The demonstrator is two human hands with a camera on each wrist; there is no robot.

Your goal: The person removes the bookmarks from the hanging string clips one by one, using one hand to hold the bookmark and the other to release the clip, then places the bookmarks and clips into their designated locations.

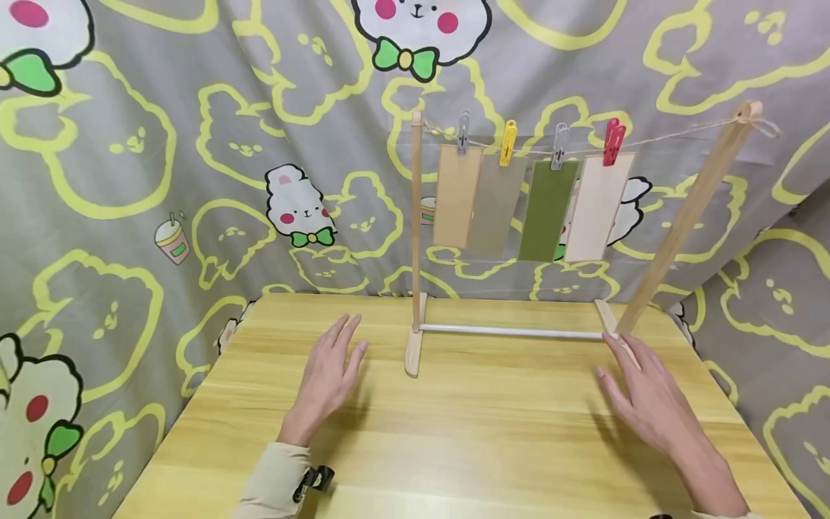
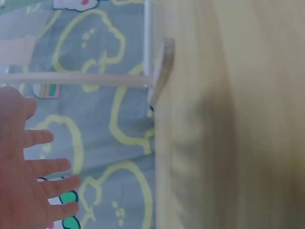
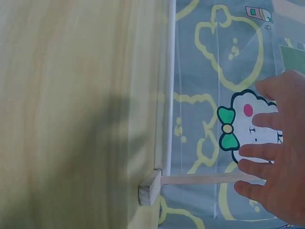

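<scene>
A wooden stand's left post (image 1: 416, 223) and right post (image 1: 690, 216) hold a thin string (image 1: 681, 137) between their tops. Clipped to it are a tan card (image 1: 457, 198), a grey-brown card (image 1: 496, 209), a green card (image 1: 547, 213) and a pale pink card (image 1: 598, 209). My left hand (image 1: 327, 371) hovers left of the stand, fingers extended and holding nothing, as the left wrist view also shows. Nothing is in my right hand (image 1: 651, 400) either; in the right wrist view its fingers (image 3: 259, 151) are spread. It is near the right foot; contact cannot be told.
Two grey clothespins, a yellow clothespin (image 1: 509, 144) and a red clothespin (image 1: 612, 143) pinch the cards. A white rod (image 1: 519, 331) joins the stand's feet low down. The stand is near the back of the wooden table (image 1: 454, 432), before a patterned curtain (image 1: 246, 158).
</scene>
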